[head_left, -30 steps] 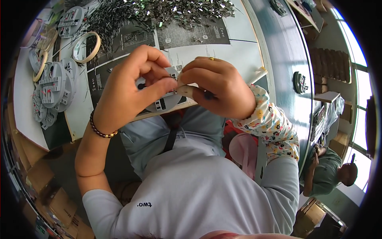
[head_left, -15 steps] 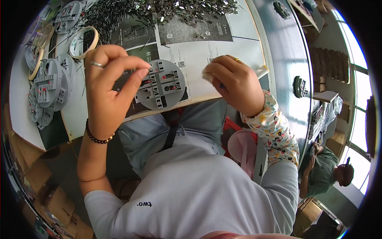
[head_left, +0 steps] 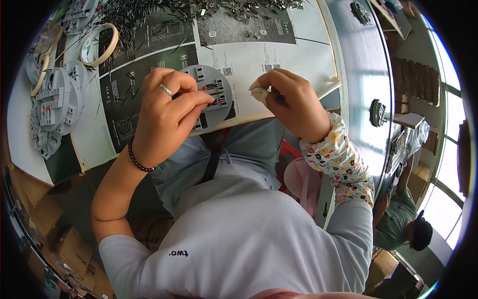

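Note:
A round grey plastic fixture (head_left: 219, 117) with slots, raised blocks and small red parts lies at the near table edge. My left hand (head_left: 172, 102) covers its left part; thumb and forefinger are pinched together close above its red parts. Whatever sits between those fingertips is too small to make out. To the right of the fixture, my right hand (head_left: 294, 99) is raised with curled fingers. Something pale beige shows at its fingertips and something dark inside the curl; I cannot tell what they are.
Thin black strips (head_left: 119, 32) and small shiny metal pieces (head_left: 229, 9) are heaped at the back. A tape roll (head_left: 113, 47) and stacked grey fixtures (head_left: 62, 102) are on the left. Right, a glossy table bears another fixture (head_left: 377, 112); a co-worker (head_left: 401, 219) is beyond.
My left hand has moved right and slightly down, onto the fixture, still pinched. My right hand stays in nearly the same place. The co-worker has shifted, with one arm reaching out.

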A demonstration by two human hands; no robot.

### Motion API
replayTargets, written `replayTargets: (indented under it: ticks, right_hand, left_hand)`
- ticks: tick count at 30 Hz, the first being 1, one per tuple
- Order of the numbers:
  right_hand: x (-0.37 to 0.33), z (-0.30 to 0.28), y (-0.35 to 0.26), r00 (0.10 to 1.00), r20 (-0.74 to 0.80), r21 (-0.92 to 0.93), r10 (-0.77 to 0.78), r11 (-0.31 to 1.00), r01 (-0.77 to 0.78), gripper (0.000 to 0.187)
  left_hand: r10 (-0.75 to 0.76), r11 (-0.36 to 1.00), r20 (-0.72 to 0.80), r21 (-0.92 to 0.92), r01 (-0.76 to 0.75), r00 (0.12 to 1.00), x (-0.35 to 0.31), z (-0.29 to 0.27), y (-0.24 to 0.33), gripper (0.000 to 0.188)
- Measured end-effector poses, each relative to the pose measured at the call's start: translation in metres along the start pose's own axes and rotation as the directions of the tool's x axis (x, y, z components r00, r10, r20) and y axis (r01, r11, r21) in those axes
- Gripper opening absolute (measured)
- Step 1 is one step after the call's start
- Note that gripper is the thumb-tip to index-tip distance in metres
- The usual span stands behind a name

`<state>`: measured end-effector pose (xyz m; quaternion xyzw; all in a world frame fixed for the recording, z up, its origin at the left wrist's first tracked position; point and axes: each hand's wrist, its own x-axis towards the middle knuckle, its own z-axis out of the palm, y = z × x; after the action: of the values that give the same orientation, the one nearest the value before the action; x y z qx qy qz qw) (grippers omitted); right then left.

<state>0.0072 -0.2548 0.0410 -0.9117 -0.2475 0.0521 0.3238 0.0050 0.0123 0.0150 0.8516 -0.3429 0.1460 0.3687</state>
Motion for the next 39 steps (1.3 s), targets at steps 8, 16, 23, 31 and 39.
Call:
replayTargets:
  ticks: [8, 16, 23, 31, 39]
  right_hand:
    - [0.024, 0.009, -0.008, 0.984, 0.154, 0.363, 0.093, 0.921, -0.143, 0.016]
    - [0.032, 0.013, -0.008, 0.949, 0.3, 0.342, 0.1, 0.917, -0.205, 0.015]
    - [0.034, 0.018, 0.001, 0.911, 0.382, 0.426, 0.156, 0.845, -0.323, 0.02]
    - [0.036, 0.016, 0.0, 0.871, 0.472, 0.484, 0.14, 0.784, -0.389, 0.027]
    - [0.042, 0.017, 0.0, 0.846, 0.478, 0.527, 0.237, 0.693, -0.492, 0.021]
  left_hand:
    - [-0.012, 1.0, -0.026, -0.008, 0.011, 1.0, -0.005, 0.001, -0.002, 0.027]
    - [-0.029, 0.999, -0.026, -0.02, 0.028, 0.999, -0.003, 0.004, -0.004, 0.023]
    - [-0.032, 0.999, -0.013, 0.011, 0.032, 0.999, -0.001, 0.003, -0.005, 0.025]
    - [-0.021, 0.998, 0.03, -0.059, 0.023, 0.999, 0.002, 0.013, -0.002, 0.021]
    - [-0.079, 0.997, 0.071, 0.014, 0.078, 0.994, 0.006, 0.013, 0.005, 0.019]
